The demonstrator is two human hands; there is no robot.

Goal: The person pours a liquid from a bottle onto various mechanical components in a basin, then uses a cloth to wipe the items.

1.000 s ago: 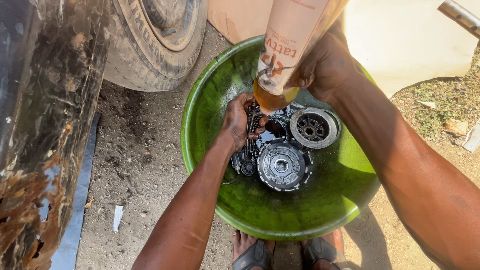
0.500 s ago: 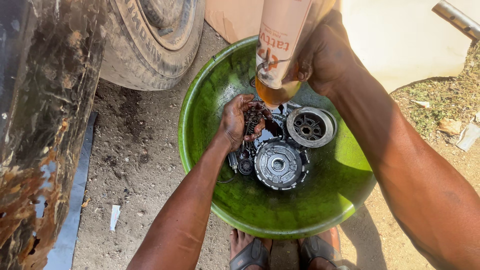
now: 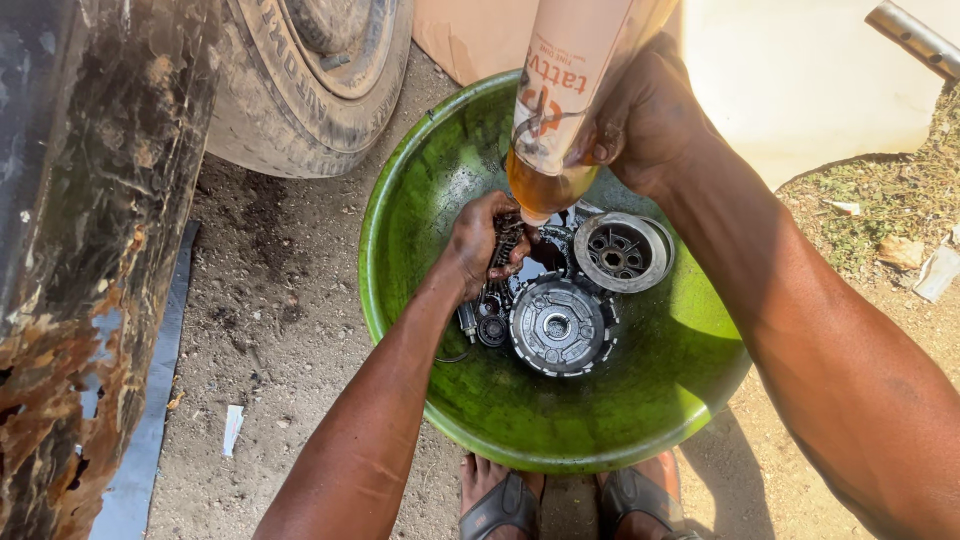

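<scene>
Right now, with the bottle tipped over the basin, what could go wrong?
1. The inverted bottle hangs over the left hand, which grips small dark parts; wetted, they may slip.
2. Amber liquid may splash past the green basin onto the dirt.
3. The sandalled feet sit at the basin's near rim, so spills could reach them.

Left hand [image 3: 478, 243] lifted off the dark metal parts in the round green plastic basin [image 3: 420, 180], now closed on a small dark greasy part [image 3: 508, 243]. Upturned clear plastic bottle of amber liquid [image 3: 560, 90] drawn nearer, neck just above that part.
</scene>
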